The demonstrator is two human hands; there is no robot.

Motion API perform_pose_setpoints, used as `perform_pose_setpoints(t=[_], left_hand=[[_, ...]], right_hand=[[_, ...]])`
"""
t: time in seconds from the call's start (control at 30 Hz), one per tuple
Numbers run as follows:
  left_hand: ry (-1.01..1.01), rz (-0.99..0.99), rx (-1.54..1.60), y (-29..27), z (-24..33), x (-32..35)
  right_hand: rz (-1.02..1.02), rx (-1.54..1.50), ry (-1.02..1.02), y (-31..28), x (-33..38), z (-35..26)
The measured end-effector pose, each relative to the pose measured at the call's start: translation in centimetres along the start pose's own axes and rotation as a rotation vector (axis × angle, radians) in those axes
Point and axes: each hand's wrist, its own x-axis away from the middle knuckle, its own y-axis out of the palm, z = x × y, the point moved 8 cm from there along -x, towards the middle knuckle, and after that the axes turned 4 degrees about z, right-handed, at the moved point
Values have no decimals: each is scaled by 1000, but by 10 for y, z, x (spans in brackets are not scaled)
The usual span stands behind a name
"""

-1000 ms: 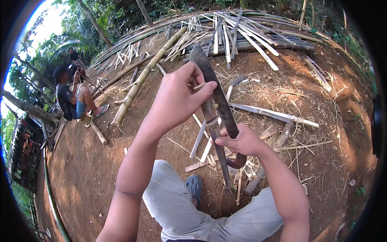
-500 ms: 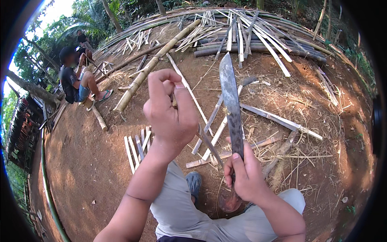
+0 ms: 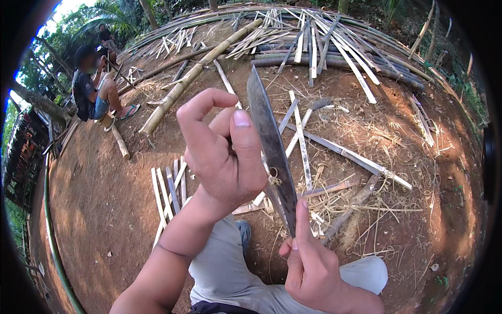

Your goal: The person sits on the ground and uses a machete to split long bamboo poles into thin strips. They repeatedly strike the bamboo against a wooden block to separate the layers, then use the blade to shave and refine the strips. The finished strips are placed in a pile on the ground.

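Observation:
My right hand grips the low end of a machete, its index finger laid along the blade's edge. The handle is hidden in my fist. The long dark blade points up and tilts left, with a curled pale shaving on its lower part. Just left of it, my left hand is raised with fingers curled and thumb apart from the bent index finger. A thin brown bamboo strip runs from under this hand beside the lower blade. Its part inside the hand is hidden.
Split bamboo slats lie left of my knee. Ahead are more slats and shavings, a thick bamboo pole and a pile of poles and strips. A seated person works at far left, another person behind.
The machete has tipped left, its tip moving toward my left hand, and my right hand is lower. My left thumb has parted from the index finger. The view has shifted slightly.

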Motion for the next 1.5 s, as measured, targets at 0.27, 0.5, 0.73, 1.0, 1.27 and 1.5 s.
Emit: perform_pose_setpoints(t=[0.27, 0.5, 0.73, 1.0, 1.27, 1.5], left_hand=[[25, -37, 30, -1, 4, 6], [-83, -3, 141, -4, 7, 14], [-65, -16, 61, -11, 12, 16], [-91, 12, 141, -14, 8, 18], [-97, 43, 221, -16, 7, 14], [-292, -32, 504, -11, -33, 9]], right_hand=[[49, -20, -8, -14, -5, -6], [26, -7, -11, -15, 5, -11], [-59, 36, 22, -9, 3, -9], [-65, 24, 15, -1, 5, 4], [-265, -70, 216, 9, 12, 26], [-39, -71, 118, -8, 8, 18]])
